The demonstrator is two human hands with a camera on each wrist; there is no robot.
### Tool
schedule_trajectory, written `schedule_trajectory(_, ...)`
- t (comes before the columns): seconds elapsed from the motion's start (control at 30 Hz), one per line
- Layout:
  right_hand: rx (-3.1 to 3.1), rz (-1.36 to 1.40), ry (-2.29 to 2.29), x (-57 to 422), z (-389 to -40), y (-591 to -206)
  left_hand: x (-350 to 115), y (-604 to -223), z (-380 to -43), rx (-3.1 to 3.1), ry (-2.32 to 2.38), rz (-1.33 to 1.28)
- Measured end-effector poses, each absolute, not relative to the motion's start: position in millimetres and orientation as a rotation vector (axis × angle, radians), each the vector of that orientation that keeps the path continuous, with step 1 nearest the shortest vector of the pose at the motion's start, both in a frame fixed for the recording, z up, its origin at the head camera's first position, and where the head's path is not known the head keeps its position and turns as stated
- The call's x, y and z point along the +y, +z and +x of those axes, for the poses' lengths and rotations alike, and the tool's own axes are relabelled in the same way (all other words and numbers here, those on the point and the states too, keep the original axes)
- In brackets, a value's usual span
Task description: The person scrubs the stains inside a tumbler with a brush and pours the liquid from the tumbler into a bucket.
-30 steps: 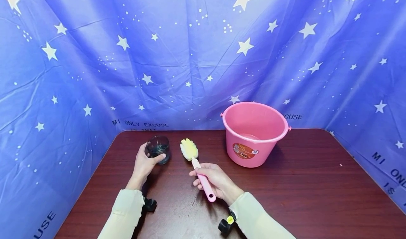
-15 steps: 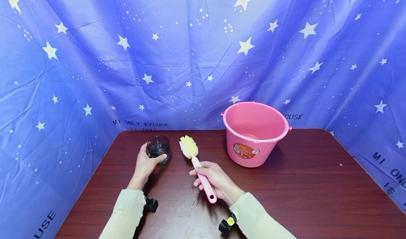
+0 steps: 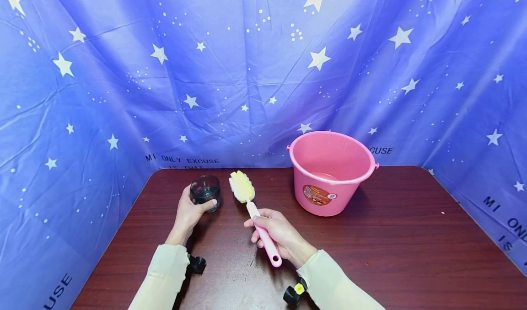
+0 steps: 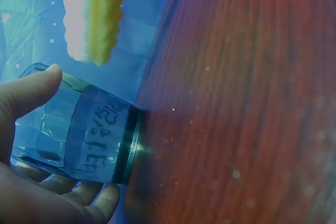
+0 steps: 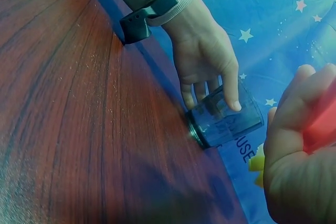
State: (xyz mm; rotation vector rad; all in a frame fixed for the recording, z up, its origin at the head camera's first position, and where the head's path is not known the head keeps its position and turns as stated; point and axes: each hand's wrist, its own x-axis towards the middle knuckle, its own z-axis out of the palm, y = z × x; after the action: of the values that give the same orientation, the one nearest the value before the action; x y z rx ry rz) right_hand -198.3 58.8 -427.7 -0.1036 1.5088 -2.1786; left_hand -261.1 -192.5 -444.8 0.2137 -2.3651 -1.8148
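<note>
A dark-tinted clear glass stands upright on the table at the left, with liquid visible in it. My left hand grips it round the side, thumb in front; in the left wrist view the fingers wrap under the glass. My right hand holds a sponge brush by its pink handle, thumb on top. The brush's yellow and white sponge head is raised, just right of the glass and apart from it. The right wrist view shows my right hand round the handle, with most of the sponge hidden.
A pink bucket with an orange label stands at the back right of the dark red wooden table. A blue star-printed cloth hangs behind and along both sides. Black wrist cameras sit under the sleeves.
The sponge head has risen slightly and shifted a little left, while the handle end has tipped down. My left hand and the glass have stayed in place.
</note>
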Motion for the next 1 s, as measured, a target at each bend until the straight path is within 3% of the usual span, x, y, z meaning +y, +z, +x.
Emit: schedule_trajectory(1.0,1.639,-0.303,-2.067,59.3,-195.6,-423.1,-190.9,-447.6,-261.3,-2.36,-1.808,0.194)
